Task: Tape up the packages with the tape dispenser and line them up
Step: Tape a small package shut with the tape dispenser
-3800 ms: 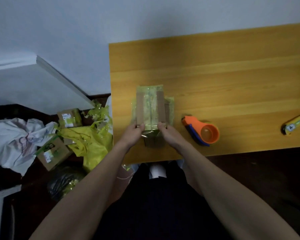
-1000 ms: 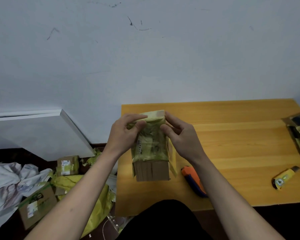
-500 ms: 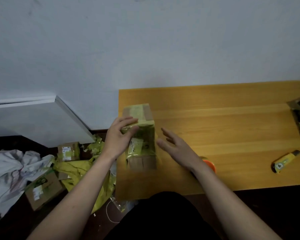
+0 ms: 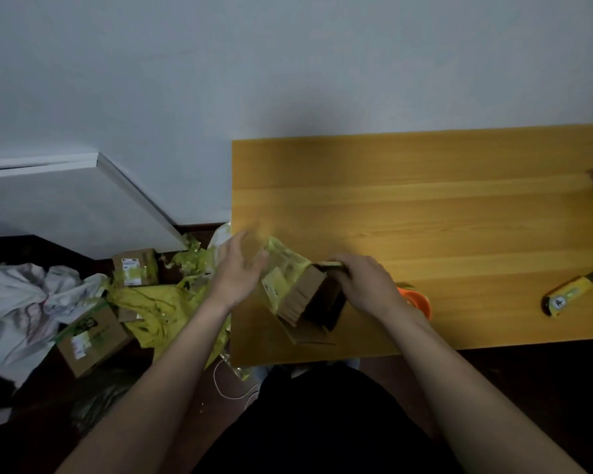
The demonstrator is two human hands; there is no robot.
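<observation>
Right grip (image 4: 365, 285) grasping tilted open package (image 4: 302, 295), left grip (image 4: 235, 268) released beside it

Looks like a makeshift packing corner in a home room. Plain wooden worktop (image 4: 425, 206) pushed against a bare scuffed wall (image 4: 288, 63); cardboard boxes (image 4: 89, 336), torn yellow wrapping (image 4: 151, 309) and crumpled cloth (image 4: 21, 302) strewn over a dark floor (image 4: 31, 439); tape dispenser (image 4: 416, 301) and yellow cutter (image 4: 570, 295) lying on top.

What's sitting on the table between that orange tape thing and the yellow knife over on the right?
Nothing: between the orange tape dispenser and the yellow knife, the head view shows only bare wooden table.
</observation>
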